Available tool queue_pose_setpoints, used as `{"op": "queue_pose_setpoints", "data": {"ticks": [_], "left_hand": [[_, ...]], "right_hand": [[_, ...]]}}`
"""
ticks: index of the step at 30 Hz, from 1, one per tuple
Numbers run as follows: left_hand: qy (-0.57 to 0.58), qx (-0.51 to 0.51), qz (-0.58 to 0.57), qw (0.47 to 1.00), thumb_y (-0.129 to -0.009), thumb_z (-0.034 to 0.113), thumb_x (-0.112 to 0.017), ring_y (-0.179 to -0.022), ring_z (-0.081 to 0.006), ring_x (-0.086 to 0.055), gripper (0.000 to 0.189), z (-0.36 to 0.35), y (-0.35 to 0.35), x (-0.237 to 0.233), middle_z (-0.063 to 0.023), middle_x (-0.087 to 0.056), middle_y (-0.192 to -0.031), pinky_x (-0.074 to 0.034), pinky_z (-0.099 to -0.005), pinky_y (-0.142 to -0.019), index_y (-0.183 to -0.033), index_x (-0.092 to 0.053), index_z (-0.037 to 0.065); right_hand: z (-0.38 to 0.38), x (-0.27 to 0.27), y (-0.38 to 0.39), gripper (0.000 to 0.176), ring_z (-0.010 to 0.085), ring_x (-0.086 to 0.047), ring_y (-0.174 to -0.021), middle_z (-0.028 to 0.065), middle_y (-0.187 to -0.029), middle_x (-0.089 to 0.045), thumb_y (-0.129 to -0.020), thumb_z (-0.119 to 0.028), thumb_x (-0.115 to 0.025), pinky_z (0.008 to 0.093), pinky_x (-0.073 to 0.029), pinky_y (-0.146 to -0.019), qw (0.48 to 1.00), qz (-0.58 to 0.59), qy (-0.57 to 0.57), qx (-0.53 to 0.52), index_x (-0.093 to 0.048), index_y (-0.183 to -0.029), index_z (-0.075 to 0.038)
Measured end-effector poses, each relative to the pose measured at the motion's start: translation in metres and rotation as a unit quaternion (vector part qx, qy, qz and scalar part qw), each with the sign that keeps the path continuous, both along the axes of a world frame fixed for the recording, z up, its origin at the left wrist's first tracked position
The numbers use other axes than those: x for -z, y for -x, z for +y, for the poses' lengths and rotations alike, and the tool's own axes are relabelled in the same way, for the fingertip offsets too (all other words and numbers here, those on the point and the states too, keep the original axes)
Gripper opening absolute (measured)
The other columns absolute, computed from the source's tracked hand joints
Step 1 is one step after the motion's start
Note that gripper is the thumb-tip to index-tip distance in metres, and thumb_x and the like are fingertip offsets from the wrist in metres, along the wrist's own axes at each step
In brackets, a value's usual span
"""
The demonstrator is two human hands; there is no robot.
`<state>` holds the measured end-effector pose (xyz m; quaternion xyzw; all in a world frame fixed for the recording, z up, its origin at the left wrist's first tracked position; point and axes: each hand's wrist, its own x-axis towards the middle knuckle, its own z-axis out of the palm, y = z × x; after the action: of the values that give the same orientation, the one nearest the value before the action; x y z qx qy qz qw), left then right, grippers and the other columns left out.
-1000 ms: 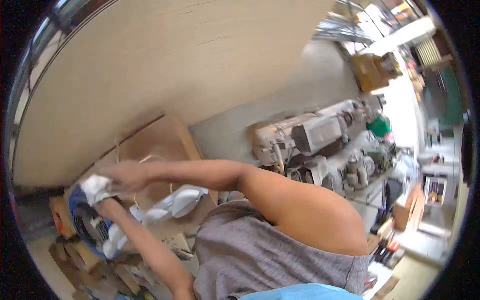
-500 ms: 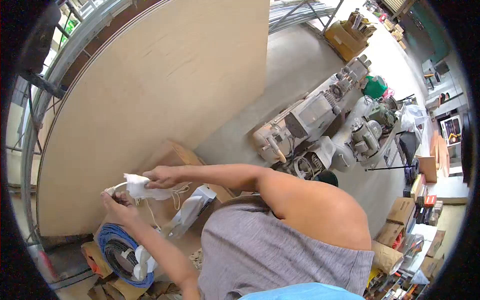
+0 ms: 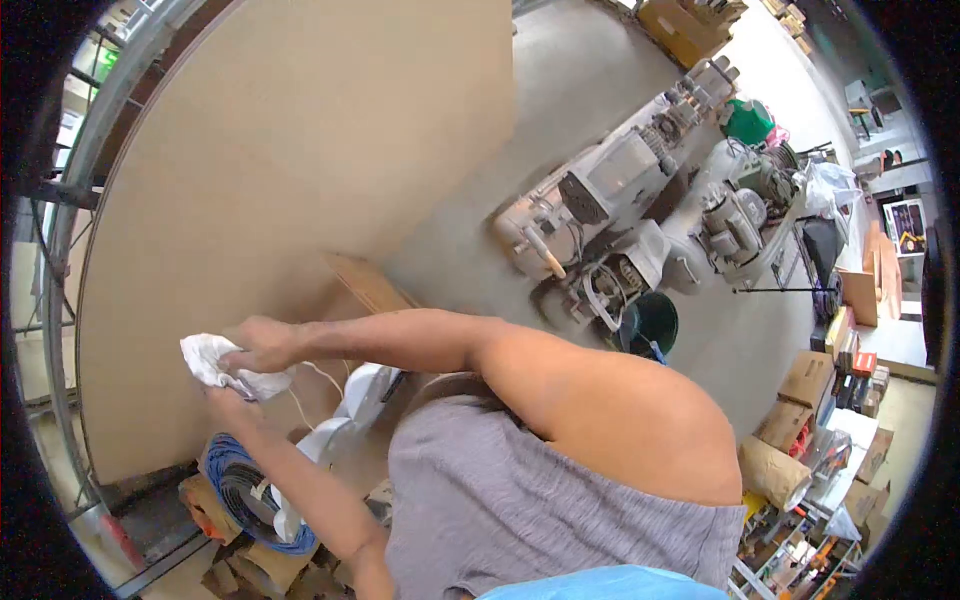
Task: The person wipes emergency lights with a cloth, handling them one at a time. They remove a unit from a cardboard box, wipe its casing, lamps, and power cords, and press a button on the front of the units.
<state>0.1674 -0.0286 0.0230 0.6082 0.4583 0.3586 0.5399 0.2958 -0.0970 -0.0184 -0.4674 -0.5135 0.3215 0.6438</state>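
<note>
A crumpled white cloth (image 3: 205, 355) is gripped in my right hand (image 3: 265, 345), its fingers closed over it against the big tan board. Just below, my left hand (image 3: 235, 405) is closed at the cloth's lower edge, around the end of a white cord; the cloth covers the end itself, and the fingers are blurred. A loose length of the white cord (image 3: 322, 372) trails to the right of the cloth. Under my forearms lies a white plastic-looking object (image 3: 345, 415), partly hidden. A coil of blue and black cable (image 3: 225, 460) sits below my left hand.
The tan board (image 3: 300, 150) stands upright along the left. A cardboard box (image 3: 365, 280) is behind my right forearm. Dusty machinery (image 3: 610, 180) and a dark bucket (image 3: 650, 322) stand on the floor. Boxes (image 3: 805, 380) crowd the right side.
My right hand has moved left with the cloth, which now covers the cord end at my left hand. The view has shifted slightly, bringing the dark bucket into fuller sight.
</note>
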Motion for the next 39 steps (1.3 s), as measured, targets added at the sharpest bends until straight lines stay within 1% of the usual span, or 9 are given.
{"op": "queue_pose_setpoints", "data": {"ticks": [3, 8, 11, 17, 19, 21, 26, 34, 39], "left_hand": [[0.012, 0.015, -0.052, 0.998, -0.095, 0.023, -0.05, -0.099, -0.023, -0.063, 0.035, -0.009, -0.013, 0.001, -0.0096, -0.061, -0.111, -0.054, -0.0357, -0.081, -0.121, -0.057, 0.0], [0.093, 0.064, -0.051, 0.992, -0.097, 0.029, -0.046, -0.102, -0.024, -0.063, 0.039, -0.01, 0.011, 0.032, -0.0107, -0.06, -0.115, -0.056, -0.0387, -0.081, -0.123, -0.054, 0.002], [0.137, 0.084, -0.083, 0.983, -0.098, 0.031, -0.046, -0.104, -0.0246, -0.063, 0.04, -0.019, 0.019, 0.041, -0.0107, -0.06, -0.115, -0.057, -0.0399, -0.081, -0.124, -0.054, 0.002], [0.115, 0.205, -0.073, 0.969, -0.098, 0.032, -0.049, -0.104, -0.0251, -0.063, 0.045, -0.009, 0.033, 0.079, -0.013, -0.058, -0.121, -0.057, -0.039, -0.079, -0.132, -0.049, 0.002], [0.116, 0.207, -0.098, 0.967, -0.098, 0.031, -0.051, -0.103, -0.0249, -0.064, 0.046, -0.043, 0.023, 0.069, -0.0141, -0.058, -0.122, -0.057, -0.0382, -0.078, -0.133, -0.048, 0.001], [-0.003, 0.228, -0.008, 0.974, -0.097, 0.025, -0.053, -0.102, -0.0241, -0.064, 0.045, -0.079, 0.023, 0.053, -0.0151, -0.058, -0.122, -0.057, -0.0359, -0.079, -0.134, -0.046, 0.0], [0.048, 0.284, -0.075, 0.955, -0.096, 0.02, -0.054, -0.107, -0.0241, -0.063, 0.045, -0.073, 0.027, 0.069, -0.0133, -0.058, -0.123, -0.055, -0.0349, -0.087, -0.136, -0.044, 0.001], [0.046, 0.294, -0.004, 0.955, -0.099, 0.036, -0.045, -0.111, -0.0252, -0.06, 0.05, -0.065, 0.02, 0.079, -0.0121, -0.057, -0.124, -0.054, -0.0385, -0.088, -0.136, -0.044, 0.002], [-0.004, 0.256, -0.077, 0.964, -0.1, 0.028, -0.045, -0.108, -0.0263, -0.061, 0.042, -0.132, 0.004, 0.048, -0.0137, -0.058, -0.122, -0.054, -0.0398, -0.089, -0.133, -0.047, 0.003]], "right_hand": [[0.002, 0.021, -0.004, 0.049, 0.0453, -0.062, -0.081, 0.0301, -0.084, -0.064, -0.093, -0.049, -0.048, 0.0508, -0.047, -0.077, 0.989, -0.088, 0.116, -0.007, -0.067, -0.089, -0.004], [-0.027, 0.022, 0.004, 0.047, 0.0464, -0.062, -0.087, 0.0289, -0.086, -0.064, -0.097, -0.044, -0.046, 0.051, -0.047, -0.078, 0.99, -0.072, 0.1, 0.062, -0.065, -0.098, -0.001], [-0.036, 0.026, 0.03, 0.041, 0.0459, -0.062, -0.086, 0.0279, -0.084, -0.064, -0.097, -0.039, -0.05, 0.0517, -0.047, -0.077, 0.981, -0.024, -0.038, 0.19, -0.06, -0.106, 0.0], [-0.077, 0.022, 0.038, 0.038, 0.0428, -0.064, -0.079, 0.0263, -0.081, -0.065, -0.095, -0.035, -0.054, 0.051, -0.048, -0.073, 0.959, -0.065, 0.059, 0.268, -0.057, -0.105, 0.002], [-0.079, 0.034, 0.039, 0.038, 0.0424, -0.064, -0.079, 0.0257, -0.081, -0.065, -0.094, -0.034, -0.056, 0.0505, -0.048, -0.073, 0.942, 0.048, 0.035, 0.331, -0.058, -0.103, 0.002], [-0.088, 0.042, 0.039, 0.038, 0.0424, -0.064, -0.079, 0.0256, -0.081, -0.065, -0.093, -0.035, -0.057, 0.0505, -0.048, -0.073, 0.945, 0.09, 0.023, 0.315, -0.059, -0.1, 0.003], [-0.111, 0.059, 0.048, 0.044, 0.0428, -0.064, -0.092, 0.0269, -0.092, -0.066, -0.09, -0.041, -0.06, 0.0483, -0.049, -0.08, 0.936, 0.071, -0.071, 0.338, -0.064, -0.1, 0.003], [-0.123, 0.054, 0.047, 0.04, 0.0459, -0.064, -0.074, 0.0258, -0.075, -0.064, -0.09, -0.038, -0.06, 0.0529, -0.05, -0.071, 0.906, 0.021, -0.01, 0.423, -0.063, -0.082, 0.002], [-0.115, 0.052, 0.039, 0.033, 0.0435, -0.064, -0.089, 0.0269, -0.091, -0.066, -0.09, -0.031, -0.06, 0.0501, -0.049, -0.08, 0.949, 0.05, 0.012, 0.31, -0.063, -0.1, 0.0]]}}
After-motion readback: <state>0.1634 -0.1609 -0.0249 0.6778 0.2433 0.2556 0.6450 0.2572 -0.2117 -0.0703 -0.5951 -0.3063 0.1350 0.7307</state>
